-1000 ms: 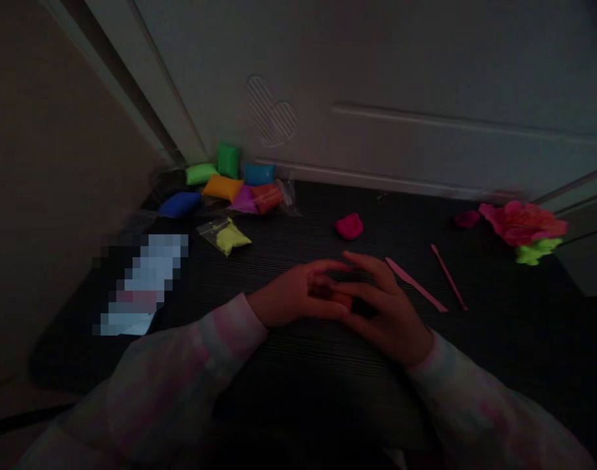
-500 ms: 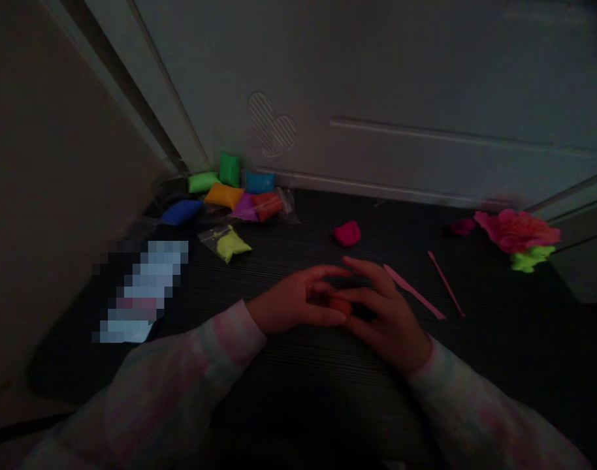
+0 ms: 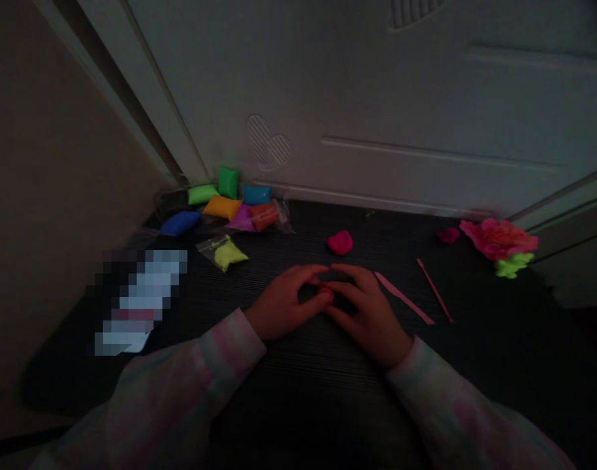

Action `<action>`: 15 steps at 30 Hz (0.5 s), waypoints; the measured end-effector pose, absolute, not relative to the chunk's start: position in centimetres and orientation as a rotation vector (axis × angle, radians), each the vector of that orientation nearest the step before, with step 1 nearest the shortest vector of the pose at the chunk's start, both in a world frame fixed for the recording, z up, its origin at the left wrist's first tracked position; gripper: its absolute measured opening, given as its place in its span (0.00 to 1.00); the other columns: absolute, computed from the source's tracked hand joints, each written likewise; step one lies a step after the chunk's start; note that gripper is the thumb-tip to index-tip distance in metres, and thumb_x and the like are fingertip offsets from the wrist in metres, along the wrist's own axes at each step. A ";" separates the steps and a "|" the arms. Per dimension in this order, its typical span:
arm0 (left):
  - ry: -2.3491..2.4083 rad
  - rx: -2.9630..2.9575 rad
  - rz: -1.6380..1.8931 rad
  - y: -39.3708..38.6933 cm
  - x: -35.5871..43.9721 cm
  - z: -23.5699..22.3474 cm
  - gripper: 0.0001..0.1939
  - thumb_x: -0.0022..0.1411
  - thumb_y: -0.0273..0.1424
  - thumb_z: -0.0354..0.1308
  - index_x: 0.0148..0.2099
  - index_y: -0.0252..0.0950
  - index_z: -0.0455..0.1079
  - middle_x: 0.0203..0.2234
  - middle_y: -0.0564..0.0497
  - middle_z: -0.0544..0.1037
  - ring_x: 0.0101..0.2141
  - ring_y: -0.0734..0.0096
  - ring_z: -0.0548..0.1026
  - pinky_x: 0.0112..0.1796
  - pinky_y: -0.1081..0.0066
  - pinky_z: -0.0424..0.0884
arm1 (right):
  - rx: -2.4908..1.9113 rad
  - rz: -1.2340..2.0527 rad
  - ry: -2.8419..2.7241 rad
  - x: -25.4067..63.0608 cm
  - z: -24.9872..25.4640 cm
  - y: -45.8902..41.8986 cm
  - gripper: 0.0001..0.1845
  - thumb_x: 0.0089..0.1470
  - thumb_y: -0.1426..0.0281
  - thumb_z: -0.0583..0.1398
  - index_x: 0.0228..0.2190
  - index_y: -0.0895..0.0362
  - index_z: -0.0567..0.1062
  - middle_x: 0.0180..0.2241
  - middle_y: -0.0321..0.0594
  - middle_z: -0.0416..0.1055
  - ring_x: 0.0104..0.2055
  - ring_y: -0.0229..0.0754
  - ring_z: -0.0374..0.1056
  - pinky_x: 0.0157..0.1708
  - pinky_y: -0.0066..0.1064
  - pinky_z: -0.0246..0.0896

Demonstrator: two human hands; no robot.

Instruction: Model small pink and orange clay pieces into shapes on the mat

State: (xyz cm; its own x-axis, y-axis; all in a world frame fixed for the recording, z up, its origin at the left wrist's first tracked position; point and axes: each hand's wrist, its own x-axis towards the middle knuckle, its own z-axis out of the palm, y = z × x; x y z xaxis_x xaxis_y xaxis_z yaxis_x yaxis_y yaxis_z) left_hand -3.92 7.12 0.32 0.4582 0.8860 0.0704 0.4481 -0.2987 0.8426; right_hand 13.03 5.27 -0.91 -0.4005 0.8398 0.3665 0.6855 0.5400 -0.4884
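Observation:
Between my fingertips is a small red-orange lump of modelling clay [image 3: 326, 296], mostly covered by my fingers. My left hand [image 3: 289, 301] curls round it from the left, thumb in front. From the right, my right hand [image 3: 370, 310] pinches it with curved fingers, and the fingertips of both hands meet. A magenta lump of clay [image 3: 339, 243] lies on the dark table just beyond my hands. Right of my right hand rest a pink modelling knife [image 3: 404, 298] and a thin pink modelling stick [image 3: 434, 290].
Several coloured clay packs, among them an orange one [image 3: 223, 207] and a blue one [image 3: 180, 223], lie at the back left. Nearer is a yellow clay bag [image 3: 228, 253]. A blurred-out phone-like object [image 3: 149, 294] lies left. A pink clay flower [image 3: 499, 239] stands back right, before a white panel [image 3: 357, 98].
My hands have drawn closer together, shifting slightly left, and now cover more of the red-orange clay. The camera view has tilted up a little, so the table things appear lower.

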 end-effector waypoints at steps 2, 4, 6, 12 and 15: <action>1.161 1.929 0.719 7.4 -4.1 0.2 0.17 0.55 0.33 0.49 0.48 0.36 0.60 0.36 0.49 0.71 0.40 0.70 0.67 0.42 0.67 0.62 | -1.270 0.325 -2.223 13.1 -1.0 5.4 0.14 0.44 0.66 0.58 0.36 0.56 0.70 0.47 0.46 0.59 0.49 0.48 0.54 0.46 0.44 0.53; 1.216 1.938 0.731 7.8 -4.3 0.1 0.15 0.55 0.31 0.48 0.45 0.35 0.63 0.36 0.49 0.71 0.38 0.71 0.68 0.40 0.69 0.64 | -1.294 0.321 -2.250 13.1 -1.1 5.4 0.15 0.44 0.65 0.58 0.37 0.56 0.69 0.47 0.46 0.59 0.49 0.49 0.54 0.46 0.45 0.53; 1.211 1.983 0.713 8.1 -4.6 0.0 0.12 0.54 0.31 0.50 0.41 0.36 0.66 0.35 0.50 0.71 0.37 0.71 0.68 0.39 0.69 0.64 | -1.304 0.321 -2.266 13.2 -1.1 5.4 0.15 0.45 0.65 0.58 0.37 0.56 0.69 0.46 0.45 0.60 0.49 0.49 0.55 0.46 0.46 0.53; 1.151 2.081 0.681 8.4 -4.7 0.1 0.10 0.54 0.31 0.49 0.37 0.36 0.68 0.33 0.51 0.73 0.37 0.71 0.68 0.40 0.69 0.63 | -1.274 0.404 -2.271 13.6 -0.9 5.2 0.25 0.42 0.63 0.59 0.43 0.57 0.64 0.47 0.47 0.60 0.49 0.48 0.54 0.47 0.45 0.52; 1.170 2.083 0.703 8.3 -4.6 0.2 0.10 0.56 0.31 0.48 0.38 0.35 0.67 0.33 0.51 0.72 0.37 0.71 0.68 0.40 0.69 0.63 | -1.244 0.514 -2.238 14.0 -0.8 5.1 0.24 0.43 0.66 0.58 0.45 0.57 0.62 0.48 0.47 0.58 0.50 0.46 0.54 0.48 0.44 0.51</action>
